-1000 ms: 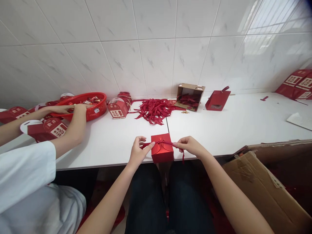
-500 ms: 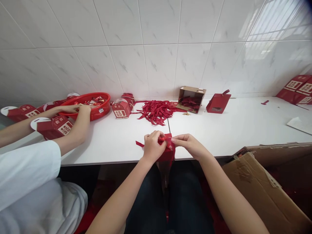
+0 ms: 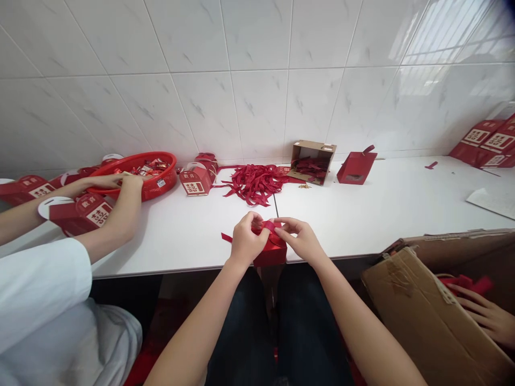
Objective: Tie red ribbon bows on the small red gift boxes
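1. While the left hand (image 3: 246, 240) and the right hand (image 3: 300, 241) meet over the glossy red squarish gift box (image 3: 270, 258), the step in hand appears to be forming a bow in the narrow dark-red fabric ribbon (image 3: 269, 225).
2. Box location: near edge of the white flat-topped bench (image 3: 341, 214), at 12 o'clock from the person's lap.
3. Left hand: partly closed, fingers curled toward the thumb, gripping the ribbon. A loop passes by the thumb tip; one free end projects toward 9 o'clock. The exact hold behind the knuckles is hidden.
4. Right hand: thumb and forefinger nearly together, pinching the ribbon beside the loop, at about 1 o'clock on the box top. Remaining fingers are loosely bent.
5. Next move, as judged: calls for keeping the loop firm with the left hand while the right feeds the ribbon through and draws it snug. Excess pull could slacken the loop or shift the box.
6. Adjacent stock: a tangled heap of dark-red ribbons (image 3: 255, 183), just short of 12 o'clock from the box, apart from both hands.
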### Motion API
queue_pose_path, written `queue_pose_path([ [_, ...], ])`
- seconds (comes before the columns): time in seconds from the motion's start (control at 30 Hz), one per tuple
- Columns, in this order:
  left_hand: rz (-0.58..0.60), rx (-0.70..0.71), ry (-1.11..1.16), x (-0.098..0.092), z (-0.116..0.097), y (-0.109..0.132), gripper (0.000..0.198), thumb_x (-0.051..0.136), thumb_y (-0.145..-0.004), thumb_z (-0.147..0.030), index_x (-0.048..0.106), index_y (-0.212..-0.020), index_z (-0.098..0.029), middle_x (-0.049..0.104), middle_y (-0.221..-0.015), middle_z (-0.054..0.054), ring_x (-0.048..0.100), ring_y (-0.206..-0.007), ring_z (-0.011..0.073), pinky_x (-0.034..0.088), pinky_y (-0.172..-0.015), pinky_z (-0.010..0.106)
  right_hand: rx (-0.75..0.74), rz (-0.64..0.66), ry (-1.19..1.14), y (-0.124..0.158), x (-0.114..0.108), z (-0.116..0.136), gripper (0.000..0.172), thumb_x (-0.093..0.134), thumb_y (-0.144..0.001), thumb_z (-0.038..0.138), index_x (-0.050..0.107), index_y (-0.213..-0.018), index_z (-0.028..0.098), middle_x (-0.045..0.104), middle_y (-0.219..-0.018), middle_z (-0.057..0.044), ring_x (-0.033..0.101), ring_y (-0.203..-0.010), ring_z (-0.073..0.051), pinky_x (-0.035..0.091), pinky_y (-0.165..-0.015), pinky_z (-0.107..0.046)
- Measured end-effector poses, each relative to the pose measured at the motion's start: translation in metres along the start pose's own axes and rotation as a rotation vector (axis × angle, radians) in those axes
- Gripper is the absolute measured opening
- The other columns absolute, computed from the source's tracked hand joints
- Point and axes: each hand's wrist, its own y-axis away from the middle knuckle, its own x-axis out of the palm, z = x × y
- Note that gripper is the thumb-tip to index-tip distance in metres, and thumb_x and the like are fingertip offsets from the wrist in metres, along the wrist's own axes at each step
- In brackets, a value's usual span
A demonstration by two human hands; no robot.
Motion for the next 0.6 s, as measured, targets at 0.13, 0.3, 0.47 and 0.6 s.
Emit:
queue_pose_path([
  [0.13, 0.015, -0.021, 0.017, -0.004, 0.000, -0.003, 0.016, 0.058, -0.077, -0.035, 0.050, -0.078, -0.021, 0.059, -0.071, -0.001, 0.060, -0.068, 0.0148, 0.048, -0.065, 0.026, -0.132, 0.103, 0.073, -0.004, 0.011, -0.006, 0.031, 0.054, -0.082, 0.030, 0.063, -0.109, 0.020, 0.065, -0.080, -0.001, 0.058, -0.075, -0.015, 0.046, -0.077, -0.031],
  [0.3, 0.061, -0.036, 0.032, -0.010, 0.000, -0.004, 0.010, 0.058, -0.076, -0.029, 0.052, -0.077, -0.021, 0.061, -0.072, -0.001, 0.061, -0.069, 0.0142, 0.049, -0.064, 0.025, -0.154, -0.012, 0.081, -0.007, 0.019, -0.010, 0.016, 0.052, -0.083, 0.027, 0.065, -0.082, 0.019, 0.066, -0.083, -0.003, 0.058, -0.076, -0.016, 0.045, -0.072, -0.029],
  [0.47, 0.189, 0.079, -0.149, -0.033, -0.001, -0.010, 0.005, 0.056, -0.072, -0.019, 0.056, -0.077, -0.021, 0.064, -0.079, -0.001, 0.060, -0.076, 0.0157, 0.047, -0.071, 0.027, -0.171, -0.066, 0.149, -0.006, 0.027, -0.011, 0.017, 0.048, -0.085, 0.024, 0.062, -0.077, 0.020, 0.064, -0.077, -0.002, 0.057, -0.072, -0.016, 0.044, -0.069, -0.028],
  [0.6, 0.365, 0.245, -0.356, -0.054, -0.005, -0.019, 0.009, 0.053, -0.072, -0.015, 0.057, -0.077, -0.022, 0.064, -0.081, 0.000, 0.059, -0.077, 0.0176, 0.045, -0.069, 0.028, -0.199, -0.055, 0.219, -0.004, 0.036, -0.010, 0.016, 0.048, -0.085, 0.021, 0.061, -0.076, 0.021, 0.063, -0.078, -0.002, 0.056, -0.076, -0.016, 0.042, -0.072, -0.029],
])
